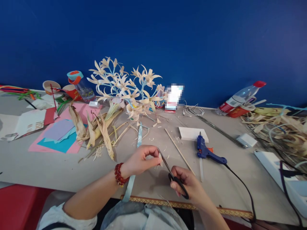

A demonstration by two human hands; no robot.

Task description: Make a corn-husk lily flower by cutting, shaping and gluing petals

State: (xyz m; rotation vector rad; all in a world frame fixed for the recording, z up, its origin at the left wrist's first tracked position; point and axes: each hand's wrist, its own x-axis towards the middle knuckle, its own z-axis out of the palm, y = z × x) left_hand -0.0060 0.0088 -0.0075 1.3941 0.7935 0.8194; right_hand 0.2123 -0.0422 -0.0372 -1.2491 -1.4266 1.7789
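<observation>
My left hand point(144, 159) pinches a small pale piece of husk point(160, 158) between thumb and fingertips, above the grey table. My right hand point(184, 183) is closed around the black handles of a pair of scissors point(170, 171). The blades point up and left and lie against or just beside the husk piece; I cannot tell whether they touch it. Small pale scraps point(165, 148) are scattered on the table behind my hands. A light blue ribbon point(139, 140) runs under my left wrist to the table's front edge. Further back, husk flowers point(127, 86) stand on blue-wrapped stems.
A blue glue gun point(202, 148) with its cord lies right of my hands, by a thin stick point(178, 150) and a white box point(192, 133). Dry corn husks point(103, 127) and coloured paper point(56, 143) lie left. A bottle point(237, 99) leans at the back right.
</observation>
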